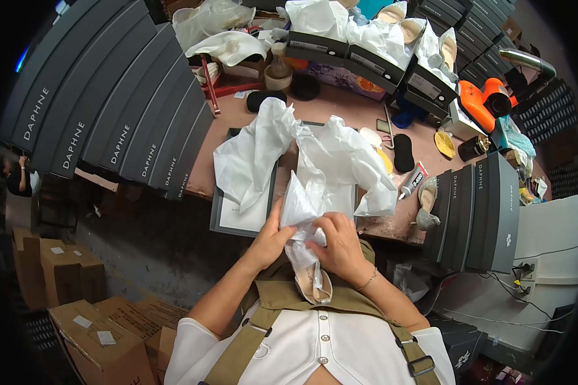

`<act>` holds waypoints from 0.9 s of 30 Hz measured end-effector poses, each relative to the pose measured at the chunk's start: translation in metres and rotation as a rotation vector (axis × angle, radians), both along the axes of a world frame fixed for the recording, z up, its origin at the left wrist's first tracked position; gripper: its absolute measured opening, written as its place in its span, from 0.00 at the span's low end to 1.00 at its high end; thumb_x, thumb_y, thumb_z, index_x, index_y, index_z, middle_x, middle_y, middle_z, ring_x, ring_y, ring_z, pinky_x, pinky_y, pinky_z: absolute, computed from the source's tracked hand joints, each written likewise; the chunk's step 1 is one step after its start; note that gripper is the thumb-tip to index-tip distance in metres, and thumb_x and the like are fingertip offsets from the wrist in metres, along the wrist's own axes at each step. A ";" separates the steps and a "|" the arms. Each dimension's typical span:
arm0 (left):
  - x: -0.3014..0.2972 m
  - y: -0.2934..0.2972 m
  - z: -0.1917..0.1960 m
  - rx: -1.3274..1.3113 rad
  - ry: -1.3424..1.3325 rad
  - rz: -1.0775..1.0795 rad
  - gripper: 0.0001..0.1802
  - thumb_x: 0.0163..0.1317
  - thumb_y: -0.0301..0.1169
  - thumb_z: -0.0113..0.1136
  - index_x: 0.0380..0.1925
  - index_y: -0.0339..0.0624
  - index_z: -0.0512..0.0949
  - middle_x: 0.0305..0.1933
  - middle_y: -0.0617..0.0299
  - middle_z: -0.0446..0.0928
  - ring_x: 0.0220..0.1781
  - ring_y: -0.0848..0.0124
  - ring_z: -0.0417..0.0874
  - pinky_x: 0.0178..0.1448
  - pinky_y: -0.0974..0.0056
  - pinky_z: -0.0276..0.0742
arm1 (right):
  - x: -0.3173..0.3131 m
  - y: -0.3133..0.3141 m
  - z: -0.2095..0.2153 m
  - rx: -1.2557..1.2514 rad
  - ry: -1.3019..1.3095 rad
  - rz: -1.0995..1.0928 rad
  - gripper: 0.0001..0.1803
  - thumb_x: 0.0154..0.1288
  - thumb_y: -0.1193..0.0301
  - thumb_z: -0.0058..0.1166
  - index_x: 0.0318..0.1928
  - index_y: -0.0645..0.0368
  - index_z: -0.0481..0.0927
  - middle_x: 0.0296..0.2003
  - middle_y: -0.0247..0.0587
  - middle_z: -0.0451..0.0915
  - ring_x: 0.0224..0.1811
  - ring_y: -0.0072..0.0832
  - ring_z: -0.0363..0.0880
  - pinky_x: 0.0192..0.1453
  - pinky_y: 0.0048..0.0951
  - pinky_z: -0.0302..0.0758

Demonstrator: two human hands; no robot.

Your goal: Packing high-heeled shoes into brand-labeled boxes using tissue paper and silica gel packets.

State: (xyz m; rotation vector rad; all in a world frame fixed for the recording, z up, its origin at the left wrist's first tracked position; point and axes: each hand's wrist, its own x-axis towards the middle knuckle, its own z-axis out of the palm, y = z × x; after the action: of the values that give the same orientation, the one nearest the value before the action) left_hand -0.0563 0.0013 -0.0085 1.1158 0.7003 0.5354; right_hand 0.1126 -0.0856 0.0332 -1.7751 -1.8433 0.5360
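Observation:
In front of my chest I hold a light-coloured shoe (316,292), one end pointing toward me and the other covered by white tissue paper (300,208). My left hand (268,239) grips the wrapped part from the left, its thumb across the paper. On the other side, my right hand (341,246) has its fingers bent and pressed into the paper over the shoe. Just beyond lies an open grey shoebox (217,221), with larger tissue sheets (253,151) spread over and out of it.
Dark shoeboxes (103,96) are stacked at left, more (478,212) at right beside a glittery heeled shoe (426,202). Open boxes (372,64) of paper and shoes line the back. A glue tube (413,181), black brush (403,153) and orange heat gun (478,106) lie at right.

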 end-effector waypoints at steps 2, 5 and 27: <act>0.005 -0.007 0.012 0.058 0.069 -0.030 0.38 0.61 0.25 0.47 0.70 0.34 0.45 0.66 0.50 0.60 0.67 0.65 0.62 0.69 0.65 0.57 | -0.004 0.010 -0.015 0.307 -0.028 -0.153 0.31 0.51 0.75 0.62 0.58 0.58 0.69 0.48 0.45 0.74 0.54 0.44 0.70 0.55 0.44 0.66; 0.008 -0.001 0.009 0.071 0.071 -0.072 0.39 0.63 0.29 0.49 0.70 0.34 0.43 0.67 0.49 0.59 0.67 0.65 0.62 0.69 0.63 0.58 | -0.006 0.027 -0.030 0.235 0.188 -0.138 0.32 0.52 0.80 0.55 0.60 0.59 0.65 0.48 0.50 0.72 0.47 0.50 0.75 0.47 0.45 0.73; 0.033 -0.016 0.000 0.327 0.079 0.139 0.36 0.56 0.18 0.51 0.67 0.33 0.57 0.62 0.43 0.68 0.61 0.62 0.73 0.62 0.65 0.68 | 0.010 -0.001 0.013 0.520 -0.218 -0.018 0.21 0.45 0.77 0.60 0.44 0.51 0.81 0.50 0.41 0.69 0.57 0.38 0.67 0.60 0.44 0.63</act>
State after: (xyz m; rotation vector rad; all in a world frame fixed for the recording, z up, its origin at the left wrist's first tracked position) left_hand -0.0233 -0.0143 -0.0081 1.4052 0.7807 0.7460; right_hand 0.1230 -0.0866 0.0460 -1.5303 -1.8857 -0.1487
